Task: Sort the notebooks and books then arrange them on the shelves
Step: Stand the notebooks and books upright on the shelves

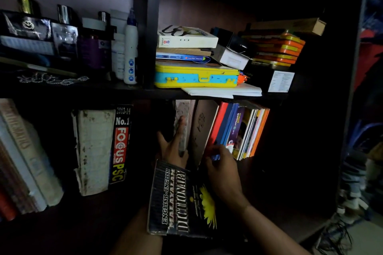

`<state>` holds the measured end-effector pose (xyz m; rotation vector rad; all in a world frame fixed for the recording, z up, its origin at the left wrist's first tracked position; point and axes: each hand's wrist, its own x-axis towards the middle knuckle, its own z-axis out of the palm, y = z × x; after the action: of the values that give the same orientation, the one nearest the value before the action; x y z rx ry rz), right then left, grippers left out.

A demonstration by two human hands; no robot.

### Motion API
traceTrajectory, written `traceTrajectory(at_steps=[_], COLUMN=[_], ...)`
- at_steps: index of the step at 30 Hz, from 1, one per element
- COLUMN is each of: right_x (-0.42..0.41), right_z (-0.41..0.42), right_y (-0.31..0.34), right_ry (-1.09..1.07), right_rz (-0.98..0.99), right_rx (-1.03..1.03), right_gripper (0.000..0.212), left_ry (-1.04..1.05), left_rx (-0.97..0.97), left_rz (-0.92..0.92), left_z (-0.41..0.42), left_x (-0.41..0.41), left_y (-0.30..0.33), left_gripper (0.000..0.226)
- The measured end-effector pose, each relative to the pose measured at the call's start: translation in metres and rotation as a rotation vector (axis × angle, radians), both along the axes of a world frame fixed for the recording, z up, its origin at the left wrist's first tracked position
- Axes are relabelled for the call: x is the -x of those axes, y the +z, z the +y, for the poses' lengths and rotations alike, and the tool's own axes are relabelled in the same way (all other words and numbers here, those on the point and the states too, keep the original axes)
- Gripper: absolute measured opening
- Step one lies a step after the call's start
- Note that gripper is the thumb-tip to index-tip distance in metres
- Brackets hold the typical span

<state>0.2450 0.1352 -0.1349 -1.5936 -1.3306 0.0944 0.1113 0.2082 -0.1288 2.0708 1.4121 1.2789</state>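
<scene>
Dim dark shelving (152,27) frames the black dictionary (182,201), which lies across the left forearm, below and between both hands. Above it, the left hand (173,145) presses straight, spread fingers against a worn upright book (183,122), while the right hand (222,168), just right of the dictionary, curls its fingers round the leaning red and blue notebooks (222,128).

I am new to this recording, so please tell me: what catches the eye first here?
The yellow and blue case on the upper shelf stands out. Below it, both hands, left hand and right hand, reach among upright books, above a black dictionary lying across the forearms.
</scene>
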Motion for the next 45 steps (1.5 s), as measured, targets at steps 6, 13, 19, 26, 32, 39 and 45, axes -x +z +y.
traceTrajectory(at_steps=[6, 13, 19, 26, 32, 39, 45], right_x=[0.002, 0.006, 0.005, 0.027, 0.026, 0.038, 0.028], right_z=[-0.089, -0.135, -0.129, -0.101, -0.056, -0.008, 0.02], right_y=[0.018, 0.025, 0.013, 0.019, 0.014, 0.002, 0.001], right_ry=[0.418, 0.429, 0.171, 0.084, -0.079, -0.115, -0.152], right_rz=[-0.357, -0.765, -0.644, 0.092, 0.212, 0.217, 0.055], right_rx=[0.334, 0.506, -0.003, -0.112, -0.26, -0.256, -0.119], right_gripper=[0.045, 0.082, 0.046, 0.033, 0.033, 0.033, 0.015], left_ry=[-0.023, 0.016, 0.049, 0.042, 0.033, 0.059, 0.069], left_rx=[0.015, 0.017, 0.119, 0.069, 0.019, 0.015, -0.031], left_rz=[-0.039, -0.016, -0.003, 0.106, 0.094, 0.144, 0.209], left_z=[-0.002, -0.015, -0.015, -0.018, -0.016, -0.013, -0.015], left_x=[-0.001, 0.0, 0.004, 0.008, 0.008, 0.006, 0.002], left_y=[0.0, 0.0, 0.001, 0.006, 0.004, 0.003, 0.005], left_gripper=[0.108, 0.106, 0.091, 0.109, 0.102, 0.098, 0.106])
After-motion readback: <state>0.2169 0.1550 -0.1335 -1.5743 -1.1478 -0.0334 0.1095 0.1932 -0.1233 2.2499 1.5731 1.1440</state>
